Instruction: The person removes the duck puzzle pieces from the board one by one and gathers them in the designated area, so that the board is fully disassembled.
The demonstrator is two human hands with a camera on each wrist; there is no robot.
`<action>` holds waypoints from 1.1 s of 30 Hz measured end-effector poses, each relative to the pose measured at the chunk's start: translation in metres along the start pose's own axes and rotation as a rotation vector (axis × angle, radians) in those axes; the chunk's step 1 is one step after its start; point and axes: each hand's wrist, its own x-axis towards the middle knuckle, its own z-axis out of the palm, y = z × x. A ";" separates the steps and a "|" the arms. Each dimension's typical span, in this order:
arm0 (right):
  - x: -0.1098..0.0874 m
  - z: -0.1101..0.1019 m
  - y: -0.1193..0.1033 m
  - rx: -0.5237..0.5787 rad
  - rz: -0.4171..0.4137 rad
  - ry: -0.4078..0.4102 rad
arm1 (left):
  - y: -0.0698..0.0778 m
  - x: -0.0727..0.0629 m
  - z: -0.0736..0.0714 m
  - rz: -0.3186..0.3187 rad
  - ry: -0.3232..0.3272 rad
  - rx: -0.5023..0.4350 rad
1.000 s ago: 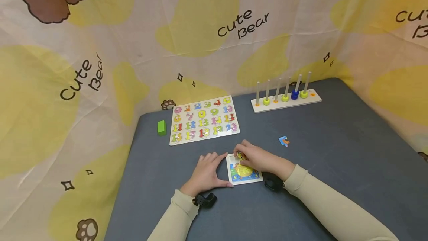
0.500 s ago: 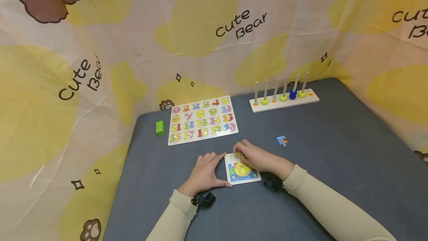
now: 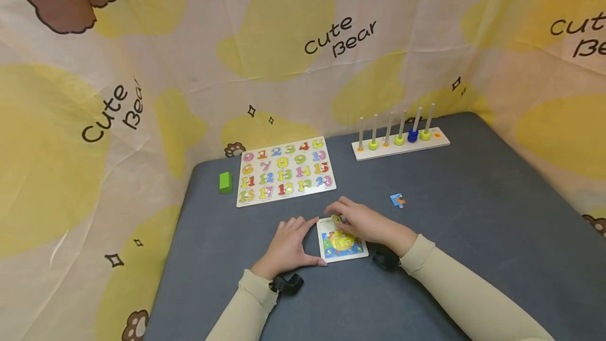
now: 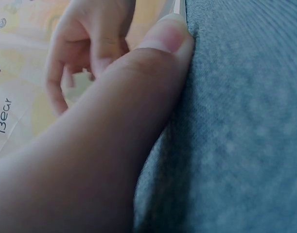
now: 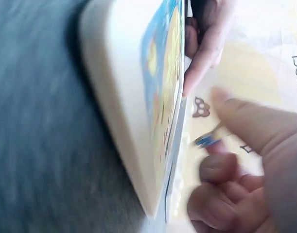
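Note:
A small jigsaw puzzle board with a white frame lies in front of me, its picture mostly yellow and blue. Along its left side my left hand is spread, thumb at the near corner and index finger at the far one. My right hand pinches a puzzle piece between thumb and fingers, tilted over the board's upper part, where a pale strip shows bare. Most of that piece is hidden by the fingers. In the left wrist view the left thumb presses against the board's edge.
Another blue-and-orange puzzle piece lies to the right, beyond the right hand. Farther back are a number board, a green block and a white peg stand with rings. A printed cloth hangs behind the table.
My right hand has shifted slightly left and tipped the pinched piece, showing more of the pale strip at the board's top. The left hand keeps its place at the board.

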 end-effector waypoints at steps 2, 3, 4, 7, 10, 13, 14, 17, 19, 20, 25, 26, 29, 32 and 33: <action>-0.001 -0.006 0.000 -0.038 -0.023 0.036 | 0.000 0.000 0.000 0.000 -0.001 0.004; -0.002 -0.009 0.001 -0.059 -0.034 0.057 | 0.000 0.000 0.000 0.000 -0.001 0.006; -0.004 -0.013 0.003 -0.080 -0.043 0.079 | 0.000 0.000 0.000 -0.001 -0.002 0.008; -0.009 -0.027 0.010 -0.100 -0.066 0.131 | 0.000 0.000 0.000 -0.007 -0.010 0.011; -0.018 -0.042 0.023 -0.086 -0.051 0.159 | -0.001 0.000 0.002 -0.014 -0.011 0.011; -0.029 -0.057 0.040 -0.079 -0.012 0.188 | -0.002 0.000 0.003 -0.011 -0.004 0.006; -0.033 -0.062 0.046 -0.081 0.004 0.199 | -0.002 0.000 0.003 -0.009 -0.002 0.005; -0.046 -0.077 0.063 -0.083 0.059 0.237 | -0.003 0.001 0.004 -0.004 -0.002 0.007; -0.055 -0.087 0.074 -0.090 0.089 0.264 | -0.004 0.002 0.004 -0.004 -0.006 0.005; -0.059 -0.091 0.079 -0.095 0.099 0.278 | -0.004 0.002 0.004 -0.007 -0.008 0.006; -0.074 -0.107 0.102 -0.132 0.109 0.314 | -0.005 0.002 0.005 -0.011 -0.008 0.001; -0.077 -0.109 0.106 -0.140 0.109 0.310 | -0.005 0.002 0.005 -0.010 -0.008 0.002; -0.084 -0.112 0.118 -0.179 0.114 0.275 | -0.004 0.002 0.004 -0.007 -0.012 0.000; -0.089 -0.113 0.128 -0.210 0.127 0.240 | -0.004 0.003 0.004 -0.011 -0.021 0.001; -0.090 -0.114 0.131 -0.215 0.132 0.231 | -0.004 0.003 0.003 -0.013 -0.023 0.003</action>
